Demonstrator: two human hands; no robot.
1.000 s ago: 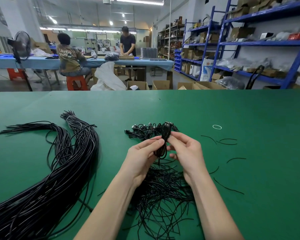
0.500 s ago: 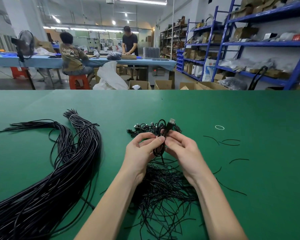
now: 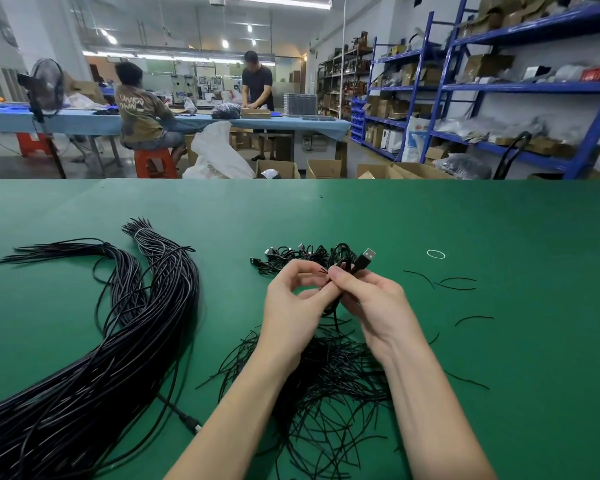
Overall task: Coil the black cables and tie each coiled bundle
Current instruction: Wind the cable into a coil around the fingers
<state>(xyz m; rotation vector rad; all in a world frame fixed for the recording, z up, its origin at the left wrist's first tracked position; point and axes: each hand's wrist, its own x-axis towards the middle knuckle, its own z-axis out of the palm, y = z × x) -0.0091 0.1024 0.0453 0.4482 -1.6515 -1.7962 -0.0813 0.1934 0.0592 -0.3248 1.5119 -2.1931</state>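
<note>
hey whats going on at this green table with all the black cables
A person is bundling black cables. Both hands, left hand and right hand, pinch one small coiled cable above the green table, its USB plug sticking up. A pile of short black ties lies under the wrists, finished coils sit just beyond the hands, and a big sheaf of loose cables lies to the left.

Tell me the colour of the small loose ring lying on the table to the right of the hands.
White: the small ring shows best in the head view, on the green table.
</note>
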